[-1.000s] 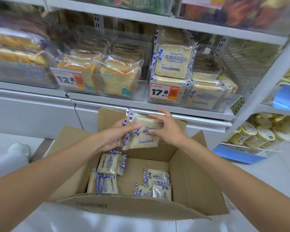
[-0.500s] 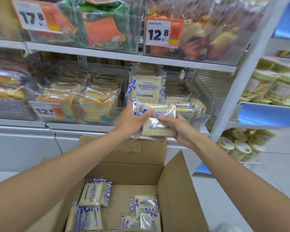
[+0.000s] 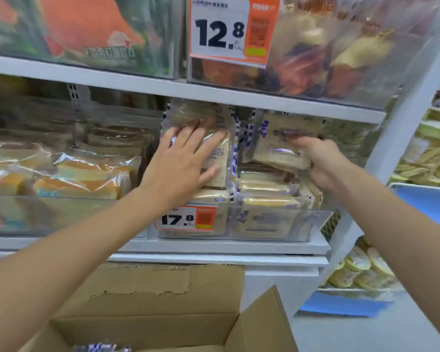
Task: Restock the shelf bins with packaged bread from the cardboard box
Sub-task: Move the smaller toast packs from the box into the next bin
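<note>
We take the clear shelf bin (image 3: 277,224) with the orange 17.8 price tag (image 3: 188,219) as our landmark. Largest of all is the white shelving unit (image 3: 214,250) that carries it, its upper shelf running just above the bin and bearing a 12.8 price tag (image 3: 233,29). Below the bin, on the floor, stands the open cardboard box (image 3: 163,313), and at its bottom edge we glimpse a few blue-and-white bread packs (image 3: 99,348). Left of the bin sits a neighbouring clear bin of golden sliced loaves (image 3: 81,179). Inside the landmark bin lie stacked bread packs (image 3: 267,189) with blue-and-white edges. At the left half of the bin, our left hand (image 3: 181,161) lies open, fingers spread flat against an upright bread pack (image 3: 217,158), touching it without closing round it. Over the bin's right half, our right hand (image 3: 320,161) grips a tilted bread pack (image 3: 282,146) by its right edge, holding it just above the stack
</note>
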The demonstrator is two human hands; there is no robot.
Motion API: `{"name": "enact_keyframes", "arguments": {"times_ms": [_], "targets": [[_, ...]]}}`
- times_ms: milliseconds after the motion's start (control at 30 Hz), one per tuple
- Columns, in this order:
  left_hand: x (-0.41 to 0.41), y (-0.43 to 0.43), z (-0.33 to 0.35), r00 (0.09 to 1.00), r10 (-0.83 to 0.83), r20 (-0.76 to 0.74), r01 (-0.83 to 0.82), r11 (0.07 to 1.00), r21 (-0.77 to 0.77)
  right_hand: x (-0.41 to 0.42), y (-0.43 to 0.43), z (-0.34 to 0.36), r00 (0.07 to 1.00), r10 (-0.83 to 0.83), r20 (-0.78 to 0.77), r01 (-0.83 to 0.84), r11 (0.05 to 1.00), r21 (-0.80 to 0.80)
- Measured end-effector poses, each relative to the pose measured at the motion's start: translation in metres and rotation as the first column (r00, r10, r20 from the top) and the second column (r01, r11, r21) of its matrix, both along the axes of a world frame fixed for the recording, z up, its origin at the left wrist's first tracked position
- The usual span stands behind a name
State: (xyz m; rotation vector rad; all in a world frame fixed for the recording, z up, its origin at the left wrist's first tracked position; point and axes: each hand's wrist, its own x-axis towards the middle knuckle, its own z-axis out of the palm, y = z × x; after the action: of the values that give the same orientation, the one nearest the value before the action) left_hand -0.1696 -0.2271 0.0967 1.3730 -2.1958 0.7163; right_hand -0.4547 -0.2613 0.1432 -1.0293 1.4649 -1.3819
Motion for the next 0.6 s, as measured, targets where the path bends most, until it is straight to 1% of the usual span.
{"name": "enact_keyframes", "arguments": {"times_ms": [67,133,167,233,300,333,367,433,467,500,533,567,600], "targets": [[0.000,0.001,0.000,1.000,0.008,0.017,-0.008,1.000,-0.016,0.002,-0.027,-0.002,0.999,-0.023,-0.030,0.022,0.999,-0.043],[0.000,0.002,0.002,0.999,0.016,0.031,-0.015,1.000,-0.028,0.006,-0.054,-0.002,0.995,-0.048,-0.082,0.034,0.986,-0.166],[0.000,0.003,0.002,0.999,0.021,0.036,-0.020,0.999,-0.030,0.008,-0.067,-0.003,0.994,-0.041,-0.104,0.016,0.973,-0.229],[0.000,0.004,0.002,0.998,0.035,0.048,-0.033,0.999,-0.029,0.012,-0.088,-0.006,0.977,0.051,-0.206,-0.109,0.954,-0.280],[-0.001,0.004,0.002,0.997,0.045,0.059,-0.044,0.999,-0.027,0.015,-0.097,-0.009,0.925,0.173,-0.337,-0.241,0.955,-0.172],[0.000,0.004,0.002,0.997,0.047,0.062,-0.045,0.999,-0.029,0.015,-0.101,-0.011,0.897,0.235,-0.375,-0.292,0.951,-0.101],[-0.001,0.003,0.002,0.997,0.045,0.065,-0.043,0.999,-0.031,0.014,-0.106,-0.012,0.887,0.262,-0.380,-0.308,0.949,-0.067],[0.001,0.005,0.002,0.997,0.047,0.065,-0.045,0.998,-0.037,0.012,-0.111,-0.015,0.904,0.188,-0.384,-0.259,0.955,-0.142],[0.001,0.004,0.002,0.997,0.049,0.064,-0.047,0.998,-0.040,0.013,-0.111,-0.016,0.896,0.136,-0.422,-0.235,0.953,-0.192],[0.000,0.004,0.002,0.997,0.052,0.063,-0.050,0.998,-0.041,0.010,-0.112,-0.017,0.870,0.087,-0.485,-0.220,0.949,-0.224],[0.000,0.004,0.002,0.997,0.056,0.062,-0.053,0.998,-0.041,0.010,-0.111,-0.019,0.825,0.086,-0.558,-0.246,0.944,-0.218],[-0.001,0.004,0.002,0.996,0.059,0.060,-0.056,0.998,-0.041,0.009,-0.111,-0.021,0.769,0.117,-0.629,-0.289,0.940,-0.179],[-0.001,0.004,0.002,0.997,0.059,0.059,-0.056,0.998,-0.042,0.008,-0.110,-0.023,0.745,0.162,-0.647,-0.312,0.942,-0.124]]}}
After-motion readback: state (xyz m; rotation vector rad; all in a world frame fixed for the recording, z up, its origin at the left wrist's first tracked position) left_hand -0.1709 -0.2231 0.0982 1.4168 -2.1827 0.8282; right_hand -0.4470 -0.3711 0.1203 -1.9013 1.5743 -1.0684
